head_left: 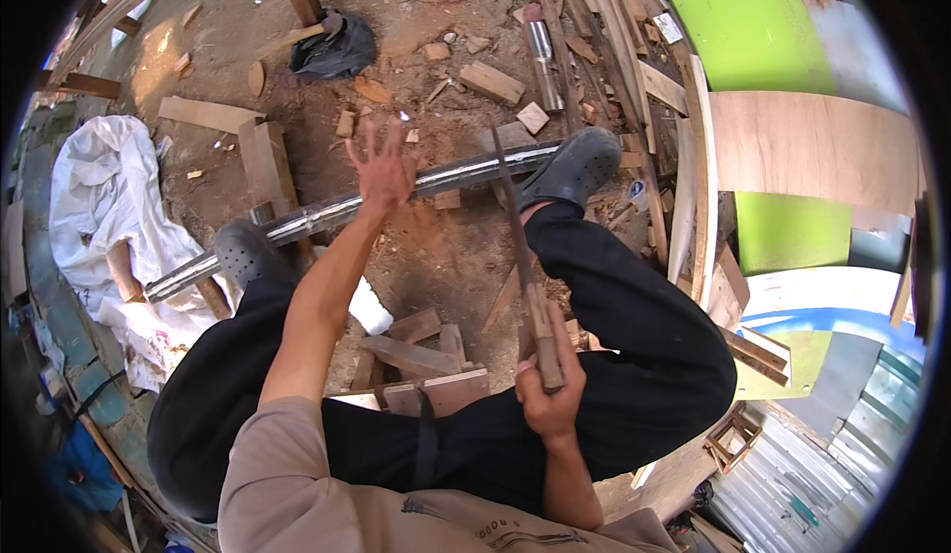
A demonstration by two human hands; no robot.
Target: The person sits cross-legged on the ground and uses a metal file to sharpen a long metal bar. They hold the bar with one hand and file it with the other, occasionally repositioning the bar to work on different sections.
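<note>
A long metal pipe (327, 211) lies across the dirt floor (416, 18), pinned at each end under the person's dark shoes (570, 166). The left hand (381, 168) rests on its middle with fingers spread, pressing rather than gripping. The right hand (550, 394) is clenched round the wooden handle of a long narrow blade (515, 226), whose tip reaches up to the pipe just right of the left hand. With the blade so near those spread fingers, a slip off the round, shiny surface could likely catch them, and the pipe may roll if a foot eases. Wood offcuts (490, 82) litter the ground, a white cloth (104, 191) lies at left, and stacked boards (426, 365) crowd the space between the knees.
</note>
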